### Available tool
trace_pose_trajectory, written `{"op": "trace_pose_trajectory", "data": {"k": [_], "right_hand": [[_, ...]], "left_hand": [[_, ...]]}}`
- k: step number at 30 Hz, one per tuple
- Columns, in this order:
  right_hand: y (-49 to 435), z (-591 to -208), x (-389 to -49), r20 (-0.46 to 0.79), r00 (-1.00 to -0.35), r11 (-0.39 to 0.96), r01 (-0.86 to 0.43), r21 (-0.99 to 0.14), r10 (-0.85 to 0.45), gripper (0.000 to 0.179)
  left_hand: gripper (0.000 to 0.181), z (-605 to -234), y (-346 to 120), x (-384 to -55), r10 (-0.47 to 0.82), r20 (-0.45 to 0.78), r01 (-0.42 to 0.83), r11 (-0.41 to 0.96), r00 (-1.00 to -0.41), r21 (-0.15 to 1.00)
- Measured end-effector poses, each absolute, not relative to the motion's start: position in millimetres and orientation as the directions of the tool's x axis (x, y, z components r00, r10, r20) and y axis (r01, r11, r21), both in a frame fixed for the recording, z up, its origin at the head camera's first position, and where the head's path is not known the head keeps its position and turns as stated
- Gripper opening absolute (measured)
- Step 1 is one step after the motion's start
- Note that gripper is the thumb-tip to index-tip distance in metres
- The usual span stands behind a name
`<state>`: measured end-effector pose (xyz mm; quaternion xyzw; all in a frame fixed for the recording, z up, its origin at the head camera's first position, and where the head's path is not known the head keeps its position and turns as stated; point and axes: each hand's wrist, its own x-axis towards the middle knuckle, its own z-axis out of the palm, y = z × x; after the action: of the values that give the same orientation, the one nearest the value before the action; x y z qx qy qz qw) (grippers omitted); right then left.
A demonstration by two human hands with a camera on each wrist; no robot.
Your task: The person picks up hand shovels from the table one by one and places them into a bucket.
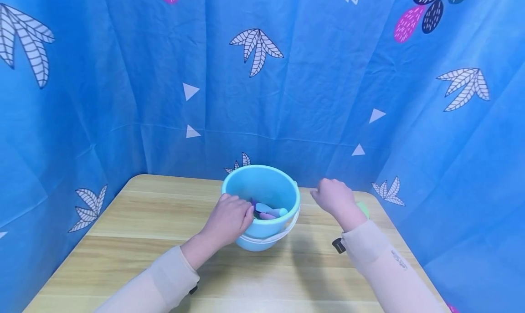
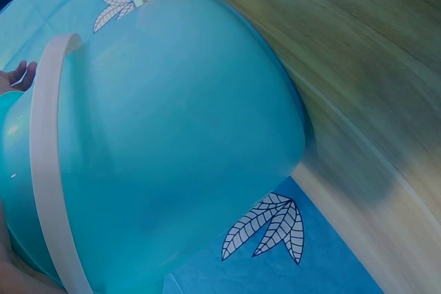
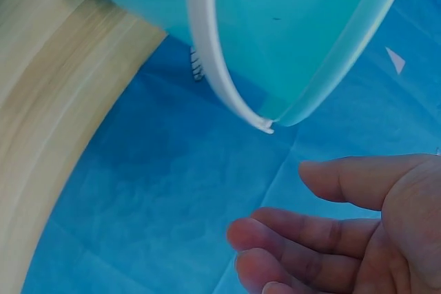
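A light blue bucket (image 1: 256, 247) with a white handle (image 1: 266, 239) is over the wooden table, its mouth facing up; I cannot tell whether its base touches the wood. My left hand (image 1: 229, 215) grips the near left part of its rim, and in the left wrist view the fingers are mostly cut off. Inside the bucket are several blue and purple pieces (image 1: 268, 210) whose kind is unclear. To the right, apart from the bucket, my right hand (image 1: 334, 199) is raised. In the right wrist view its fingers (image 3: 310, 235) are loosely bent and hold nothing.
A light green object (image 1: 363, 209), partly hidden behind the right hand, lies at the right of the wooden table (image 1: 164, 240). Blue patterned cloth (image 1: 262, 99) hangs around the back and sides of the table.
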<state>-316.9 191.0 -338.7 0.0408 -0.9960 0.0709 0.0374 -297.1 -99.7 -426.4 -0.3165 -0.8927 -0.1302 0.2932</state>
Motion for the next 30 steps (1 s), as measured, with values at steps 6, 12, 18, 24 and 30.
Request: {"op": "trace_pose_trajectory", "data": {"k": [6, 12, 18, 24, 30], "right_hand": [[200, -345, -318, 0.090, -0.992, 0.988, -0.101, -0.119, -0.091, 0.043], [209, -348, -318, 0.064, -0.996, 0.990, -0.062, -0.126, -0.054, 0.043], [221, -353, -321, 0.041, -0.999, 0.990, -0.036, -0.138, -0.030, 0.042], [233, -358, -324, 0.033, -0.999, 0.989, -0.022, -0.144, -0.017, 0.043], [245, -365, -326, -0.003, -1.000, 0.986, 0.015, -0.166, 0.014, 0.038]], "left_hand": [[0.026, -426, -100, -297, 0.486, 0.614, 0.643, 0.765, -0.622, 0.046], [0.025, -425, -100, -296, 0.490, 0.608, 0.644, 0.763, -0.625, 0.047], [0.026, -424, -100, -296, 0.490, 0.601, 0.643, 0.765, -0.631, 0.051], [0.026, -425, -100, -296, 0.488, 0.606, 0.640, 0.767, -0.628, 0.046], [0.026, -425, -99, -296, 0.489, 0.604, 0.636, 0.771, -0.629, 0.038]]}}
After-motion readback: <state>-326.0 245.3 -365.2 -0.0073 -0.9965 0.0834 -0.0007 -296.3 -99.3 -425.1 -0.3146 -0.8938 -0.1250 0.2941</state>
